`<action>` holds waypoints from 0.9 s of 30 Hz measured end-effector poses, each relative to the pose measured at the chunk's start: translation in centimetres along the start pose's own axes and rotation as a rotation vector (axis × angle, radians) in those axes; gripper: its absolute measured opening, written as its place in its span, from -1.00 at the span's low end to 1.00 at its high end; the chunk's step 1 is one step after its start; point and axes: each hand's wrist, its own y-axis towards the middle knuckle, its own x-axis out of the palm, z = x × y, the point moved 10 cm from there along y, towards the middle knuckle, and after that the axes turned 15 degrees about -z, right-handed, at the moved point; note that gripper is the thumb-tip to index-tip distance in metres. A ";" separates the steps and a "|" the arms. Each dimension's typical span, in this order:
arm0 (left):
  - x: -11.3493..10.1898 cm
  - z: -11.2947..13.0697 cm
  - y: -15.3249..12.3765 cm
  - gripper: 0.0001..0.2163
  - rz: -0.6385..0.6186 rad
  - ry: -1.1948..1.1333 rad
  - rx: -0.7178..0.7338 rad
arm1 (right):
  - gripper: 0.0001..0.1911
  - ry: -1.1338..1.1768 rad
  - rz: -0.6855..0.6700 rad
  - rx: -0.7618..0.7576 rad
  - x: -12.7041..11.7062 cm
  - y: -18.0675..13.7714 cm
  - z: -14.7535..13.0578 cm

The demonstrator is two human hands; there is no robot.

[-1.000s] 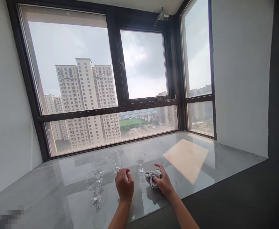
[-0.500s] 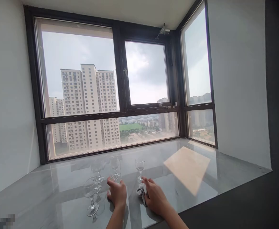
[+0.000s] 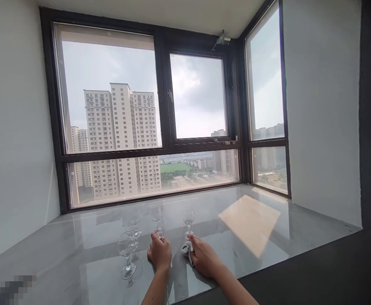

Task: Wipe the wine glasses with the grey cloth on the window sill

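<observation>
Several small clear stemmed glasses stand on a glossy grey marble sill (image 3: 268,237). My left hand (image 3: 159,253) reaches forward with its fingers closed around the base of the middle glass (image 3: 156,217). My right hand (image 3: 204,259) is closed on a crumpled grey cloth (image 3: 186,249) that rests on the sill. That cloth lies just in front of the right glass (image 3: 188,219). Another glass (image 3: 126,250) stands nearest me on the left, and one more glass (image 3: 135,222) stands behind it.
A wide dark-framed bay window (image 3: 160,118) backs the sill, with tower blocks outside. White walls (image 3: 14,140) close both ends. A dark ledge (image 3: 315,271) runs along the sill's front edge at the right. A pale sunlit patch (image 3: 250,222) lies on the marble.
My left hand has moved forward from above the sill to the middle glass's base. My right hand with the cloth has slid left, toward the right glass. The view has tilted up slightly.
</observation>
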 end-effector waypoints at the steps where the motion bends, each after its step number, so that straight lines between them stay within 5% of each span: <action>1: 0.0 0.0 0.0 -0.63 -0.002 0.005 0.004 | -0.31 -0.002 0.010 0.014 0.0 0.1 0.3; 18: 1.0 0.2 0.0 -0.68 -0.080 -0.065 0.103 | -0.42 -0.028 0.138 0.357 -1.6 3.8 6.8; 27: 2.1 0.9 0.2 -0.69 -0.135 -0.147 0.228 | -0.44 0.024 0.206 0.335 -2.3 3.6 7.1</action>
